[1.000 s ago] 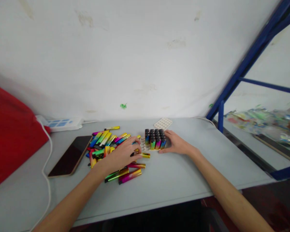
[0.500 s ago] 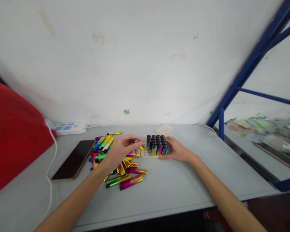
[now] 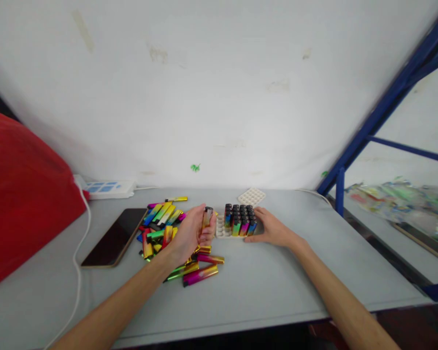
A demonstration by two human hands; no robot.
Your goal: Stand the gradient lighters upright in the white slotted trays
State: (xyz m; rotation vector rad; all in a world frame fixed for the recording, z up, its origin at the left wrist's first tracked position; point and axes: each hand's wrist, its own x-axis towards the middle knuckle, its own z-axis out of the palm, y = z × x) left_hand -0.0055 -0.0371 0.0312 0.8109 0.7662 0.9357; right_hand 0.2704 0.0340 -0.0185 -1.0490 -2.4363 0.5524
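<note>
My left hand [image 3: 192,232] is closed around a lighter [image 3: 207,218], held upright with its black top uppermost, above the right side of a loose pile of shiny multicoloured lighters [image 3: 200,275]. Just right of it stands a white tray [image 3: 221,232] with round cups. Several rows of upright lighters [image 3: 244,224] fill its right part, black tops up, while cups at the left end show bare. My right hand [image 3: 269,227] grips the tray's right end, forefinger at the back corner and thumb at the front. Its other fingers are partly hidden.
Behind the first tray lies a second white cup tray [image 3: 251,196]. A phone [image 3: 115,238] rests left of the pile, near a white power strip [image 3: 111,189], a white cable [image 3: 79,272] and a red bag [image 3: 29,199]. A blue metal frame [image 3: 340,189] borders the table's right.
The lighter in my left hand has turned from tilted to upright, and that hand's fingers have wrapped around it. My right hand stays at the tray. The view has shifted slightly.
</note>
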